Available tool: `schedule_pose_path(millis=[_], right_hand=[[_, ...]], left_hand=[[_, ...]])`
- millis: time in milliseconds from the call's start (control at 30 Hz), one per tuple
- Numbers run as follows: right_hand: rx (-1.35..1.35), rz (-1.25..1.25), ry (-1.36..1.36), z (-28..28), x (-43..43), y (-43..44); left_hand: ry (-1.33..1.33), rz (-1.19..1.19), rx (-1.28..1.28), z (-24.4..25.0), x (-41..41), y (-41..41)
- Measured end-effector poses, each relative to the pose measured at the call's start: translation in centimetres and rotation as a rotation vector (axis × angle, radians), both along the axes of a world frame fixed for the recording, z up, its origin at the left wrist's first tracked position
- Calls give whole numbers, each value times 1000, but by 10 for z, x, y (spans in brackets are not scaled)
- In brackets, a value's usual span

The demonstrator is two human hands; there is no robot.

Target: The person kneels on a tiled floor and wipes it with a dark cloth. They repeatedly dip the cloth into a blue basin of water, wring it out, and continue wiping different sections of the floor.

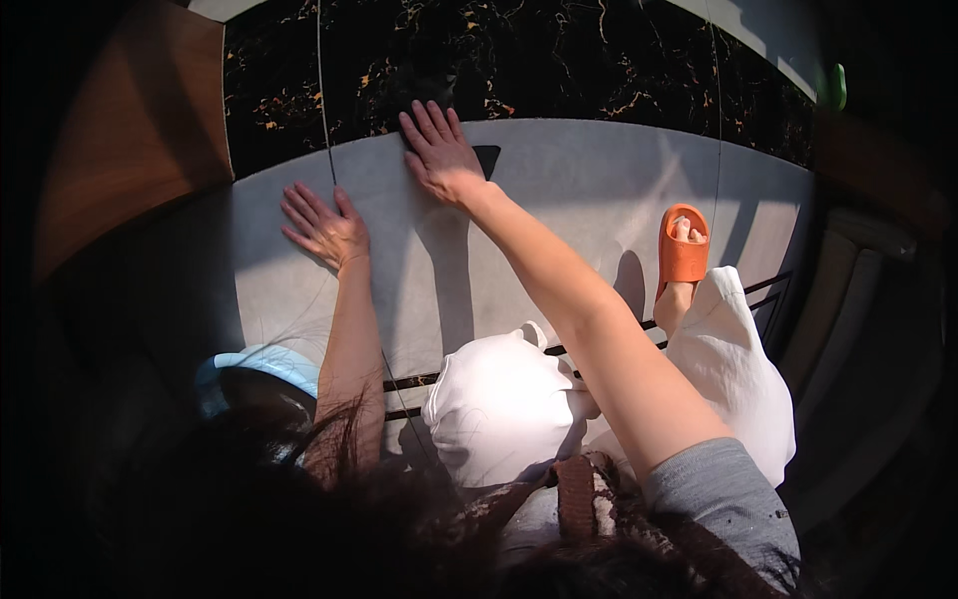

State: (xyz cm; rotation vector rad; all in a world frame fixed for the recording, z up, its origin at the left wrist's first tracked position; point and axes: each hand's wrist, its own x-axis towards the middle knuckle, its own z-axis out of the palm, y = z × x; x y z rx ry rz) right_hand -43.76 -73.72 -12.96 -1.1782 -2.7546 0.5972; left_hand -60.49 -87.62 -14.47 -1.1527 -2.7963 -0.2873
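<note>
My left hand (329,228) is palm down over the light grey tiled floor (546,195), with its fingers spread and no object visible in it. Further forward, my right hand (443,153) reaches the edge of a black marble-patterned band (524,60), palm down and fingers extended. A dark, pointed shape (488,160) shows beside its wrist; what it is, and whether it runs under the palm, I cannot tell. Both palms face away from view, so their exact contact with the floor is hidden.
A light blue plastic basin (266,359) stands at lower left. Brown wooden panelling (142,142) borders the upper left. My bent legs in white trousers (501,404) and an orange slipper (682,251) are close by. A green object (839,87) is at upper right.
</note>
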Motion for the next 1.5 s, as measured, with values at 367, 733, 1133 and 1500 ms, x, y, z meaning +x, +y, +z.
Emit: schedule_pose_path(millis=[367, 733, 1133, 1500], right_hand=[[265, -270, 56, -12, 132, 129], [1, -1907, -185, -16, 554, -69], [321, -163, 164, -6, 246, 126], [442, -1371, -111, -50, 626, 43]], left_hand=[[-17, 4, -7, -15, -12, -7], [120, -135, -214, -18, -35, -7], [-129, -1200, -187, 111, 251, 165], [-176, -1307, -235, 79, 401, 200]])
